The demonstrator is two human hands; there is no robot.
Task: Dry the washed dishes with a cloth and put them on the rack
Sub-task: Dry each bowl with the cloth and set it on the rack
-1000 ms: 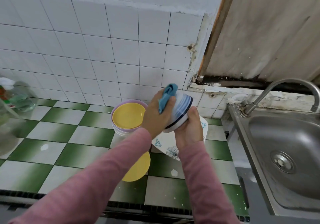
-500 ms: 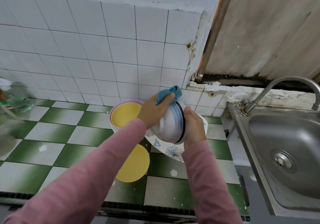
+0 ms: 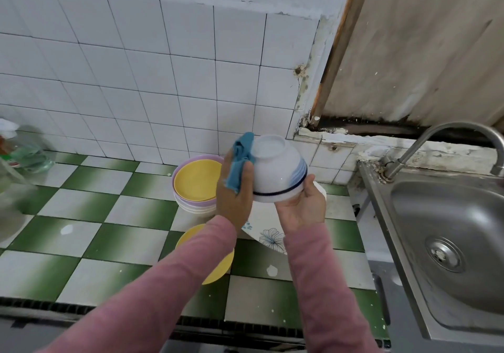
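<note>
My right hand [image 3: 300, 207] grips the upturned bowl [image 3: 276, 174] by its rim, my left hand [image 3: 233, 200] pinches the cloth [image 3: 241, 162] against it; best I wipe round, foot too.

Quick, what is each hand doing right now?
Left hand: closed, gripping the blue cloth against the bowl's side.
Right hand: closed, holding the upside-down white bowl at its rim.

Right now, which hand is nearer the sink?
Right. The right hand holds the bowl on its side toward the sink; the left hand presses the cloth against the opposite side, farther away.
</note>
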